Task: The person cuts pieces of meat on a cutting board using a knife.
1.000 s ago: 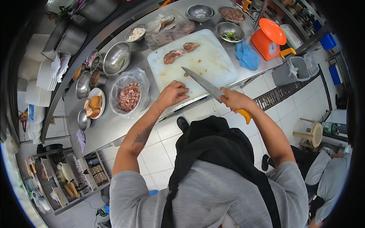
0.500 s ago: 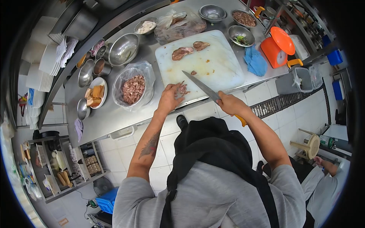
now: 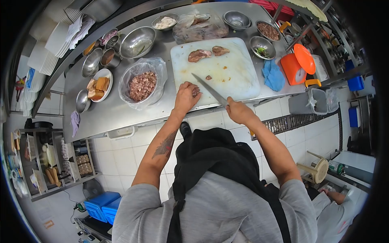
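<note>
My right hand (image 3: 240, 111) grips a large kitchen knife (image 3: 210, 91), its blade pointing up and left across the near part of the white cutting board (image 3: 239, 79). At the board's near left edge, my left hand (image 3: 186, 97) is closed with curled fingers over chopped meat (image 3: 196, 92), which it partly hides. A small meat scrap (image 3: 208, 77) lies just beyond the blade. Farther back on the board rest two larger pieces of cooked-looking meat, one long (image 3: 198, 55) and one shorter (image 3: 220, 50). Left of the board stands a plastic-lined bowl (image 3: 161, 75) full of chopped meat (image 3: 142, 86).
Several steel bowls (image 3: 137, 42) and a plate of brown blocks (image 3: 108, 75) stand on the left. Behind the board lies a plastic bag of meat (image 3: 200, 27). A blue cloth (image 3: 273, 75) and an orange scale (image 3: 293, 71) are at right. Another person (image 3: 334, 210) is at lower right.
My left fingers have closed over the chopped meat, which showed more openly before. The knife stays in my right hand, with its blade close to the same place. The camera view has shifted slightly.
</note>
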Available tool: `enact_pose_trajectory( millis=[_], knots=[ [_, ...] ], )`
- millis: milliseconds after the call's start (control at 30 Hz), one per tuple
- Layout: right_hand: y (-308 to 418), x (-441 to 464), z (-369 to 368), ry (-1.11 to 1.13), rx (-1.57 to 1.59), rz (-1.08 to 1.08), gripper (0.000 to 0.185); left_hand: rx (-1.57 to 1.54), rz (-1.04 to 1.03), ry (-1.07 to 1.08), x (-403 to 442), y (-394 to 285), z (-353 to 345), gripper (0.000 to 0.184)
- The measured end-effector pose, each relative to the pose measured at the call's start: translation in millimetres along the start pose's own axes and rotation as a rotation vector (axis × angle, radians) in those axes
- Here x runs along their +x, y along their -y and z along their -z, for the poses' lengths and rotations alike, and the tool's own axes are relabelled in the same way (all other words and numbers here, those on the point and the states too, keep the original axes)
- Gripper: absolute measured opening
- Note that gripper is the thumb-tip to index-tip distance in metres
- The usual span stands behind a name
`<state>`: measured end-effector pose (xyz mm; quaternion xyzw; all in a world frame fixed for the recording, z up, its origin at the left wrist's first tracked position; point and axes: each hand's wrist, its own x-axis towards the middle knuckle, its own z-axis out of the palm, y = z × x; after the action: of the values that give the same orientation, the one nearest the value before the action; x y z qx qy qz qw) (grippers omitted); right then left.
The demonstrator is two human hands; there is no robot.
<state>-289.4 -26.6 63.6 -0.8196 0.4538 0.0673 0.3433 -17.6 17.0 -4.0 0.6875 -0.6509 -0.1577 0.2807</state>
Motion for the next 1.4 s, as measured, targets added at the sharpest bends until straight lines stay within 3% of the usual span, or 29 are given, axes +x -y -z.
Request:
enact_pose_trajectory(
  millis=[100, 167, 367, 667, 800, 967, 1133, 1400],
  knots=[
    [5, 0, -12, -0.016, -0.003, 0.047, 0.026, -0.093, 0.102, -0.016, -6, 0, -5, 0.047],
    [15, -5, -10, -0.024, -0.002, 0.047, 0.027, -0.085, 0.070, -0.189, -14, -14, 5, 0.036],
    [19, -2, -30, -0.103, -0.085, 0.091, 0.027, -0.089, -0.071, -0.101, -15, 4, 7, 0.025],
    [48, -65, 16, 0.047, -0.273, 0.026, 0.024, -0.157, -0.138, -0.238, -10, 8, -2, 0.011],
    [25, -29, -31, -0.009, -0.172, 0.062, 0.027, -0.184, -0.121, -0.218, -12, 10, -4, 0.010],
    [36, -14, -14, -0.030, -0.160, 0.064, 0.033, -0.299, -0.069, -0.310, -17, -1, 1, 0.011],
    [56, -46, 17, 0.043, -0.247, 0.050, 0.024, -0.172, -0.148, -0.304, -15, 11, -7, 0.013],
    [35, -1, -30, -0.035, -0.122, 0.130, 0.023, -0.168, -0.171, -0.312, -22, 11, -7, 0.014]
  ],
)
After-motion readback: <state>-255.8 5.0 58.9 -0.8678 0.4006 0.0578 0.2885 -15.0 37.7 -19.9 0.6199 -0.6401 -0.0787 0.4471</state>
